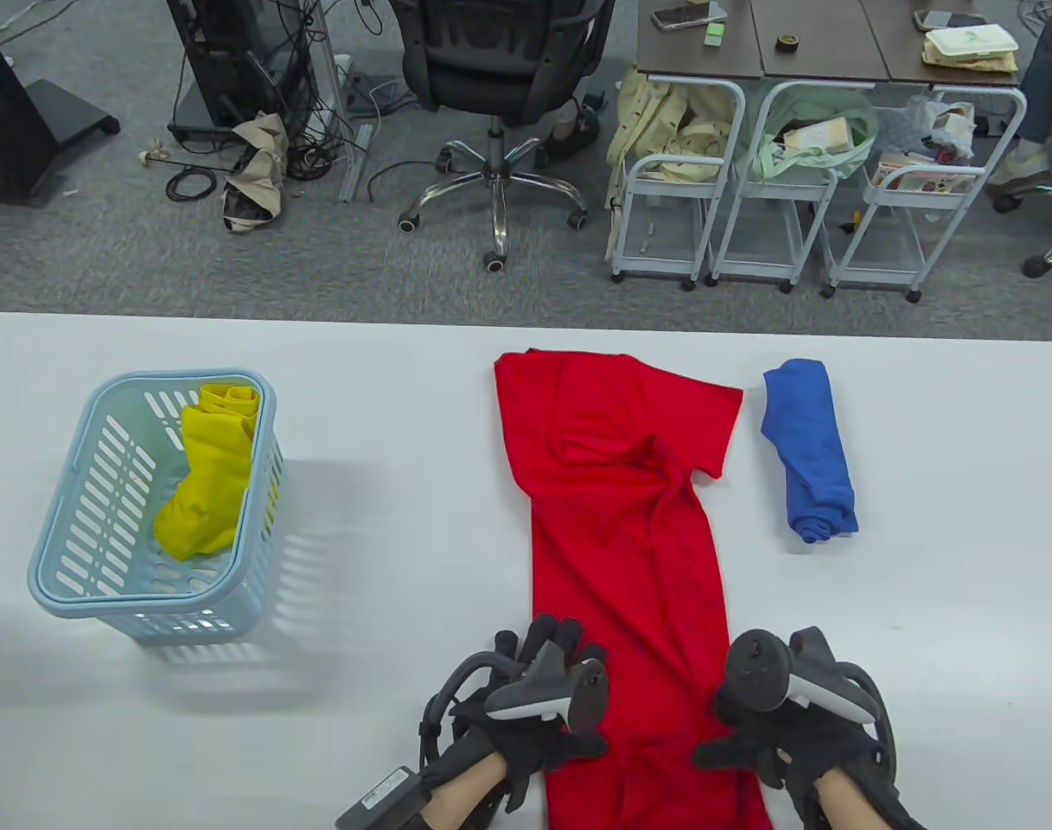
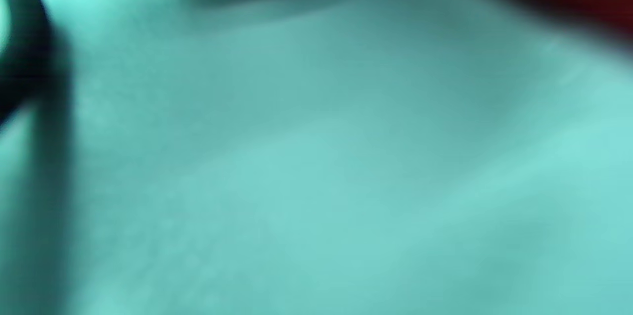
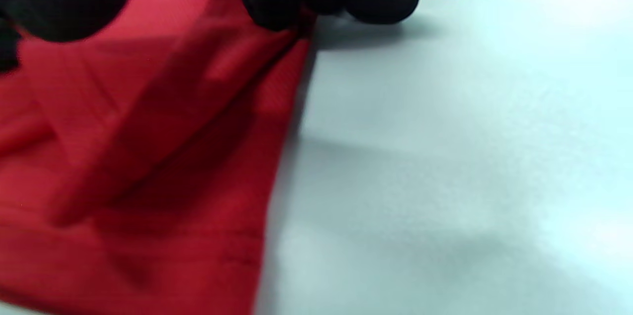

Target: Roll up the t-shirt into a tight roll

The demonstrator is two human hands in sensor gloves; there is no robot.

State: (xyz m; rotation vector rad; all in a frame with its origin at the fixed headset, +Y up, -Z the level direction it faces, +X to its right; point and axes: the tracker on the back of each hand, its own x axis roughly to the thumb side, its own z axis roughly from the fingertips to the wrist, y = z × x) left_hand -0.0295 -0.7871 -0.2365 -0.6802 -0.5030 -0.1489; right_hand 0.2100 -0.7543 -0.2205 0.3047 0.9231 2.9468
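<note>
Nearest me, my left hand rests at the left edge of the red t-shirt, its fingers pointing forward; whether they grip the cloth I cannot tell, and my left wrist view is only blur. My right hand sits at the shirt's right edge, and my right wrist view shows its fingertips curled down on a raised fold of the red cloth. The shirt lies folded into a long strip on the white desk, running away from me. Beyond, a rolled blue shirt lies just right of it; well left, a pale blue basket holds a yellow garment.
</note>
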